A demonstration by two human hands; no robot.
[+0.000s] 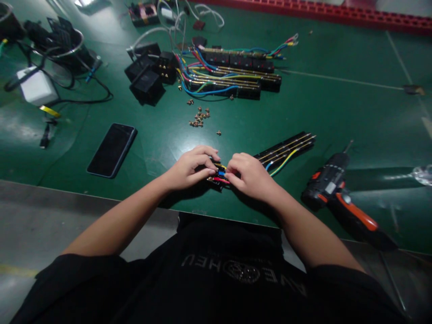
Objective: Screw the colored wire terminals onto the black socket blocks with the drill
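Note:
A black strip assembly (285, 149) with brass bars lies slantwise on the green table, its near end between my two hands. Red, blue and yellow wires (221, 174) show at that end. My left hand (197, 167) has thumb and fingers closed at the wire ends, and whatever lies between the fingertips is too small to make out. My right hand (248, 174) is closed in a pinch on the coloured wires just beside it. Beyond the right hand a yellow-green wire (286, 161) runs along the strip. Small brass screws (200, 118) lie loose farther back.
A phone (112, 150) lies at the left, a cordless drill (340, 193) at the right. More wired strips (232, 74) and black blocks (146, 78) are at the back. A white adapter (37, 85) with cables sits at the far left. The table edge (135, 199) is near me.

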